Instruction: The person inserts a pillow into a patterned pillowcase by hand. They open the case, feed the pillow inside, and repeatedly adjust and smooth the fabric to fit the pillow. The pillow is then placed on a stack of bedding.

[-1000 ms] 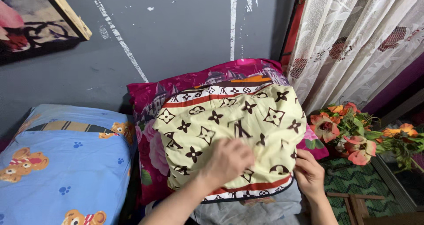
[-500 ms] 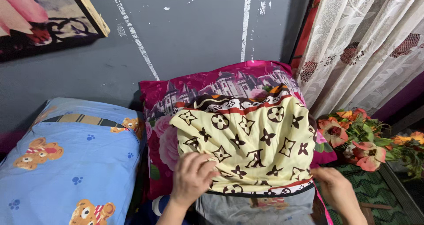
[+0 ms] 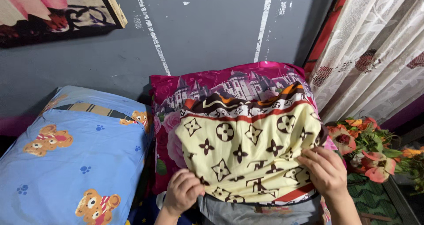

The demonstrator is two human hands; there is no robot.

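Observation:
A cream pillow [image 3: 247, 150] with dark brown flower and diamond shapes and a red stripe lies on a magenta pillow [image 3: 229, 86] printed with castles and roses. My left hand [image 3: 182, 192] grips the cream pillow's lower left corner with the fingers curled. My right hand [image 3: 324, 172] presses on its lower right side, fingers bunching the cloth. A grey cloth [image 3: 247, 211] shows under the cream pillow's near edge.
A blue pillow [image 3: 70, 159] with teddy bears lies to the left. A grey wall [image 3: 207, 35] with white streaks stands behind, with a framed picture [image 3: 53, 11] at top left. A lace curtain [image 3: 375, 53] hangs at right above orange artificial flowers [image 3: 366, 148].
The cream pillow has slid down, baring more of the magenta pillow. My left hand moved from its middle to the lower left corner. My right hand moved up onto its right side.

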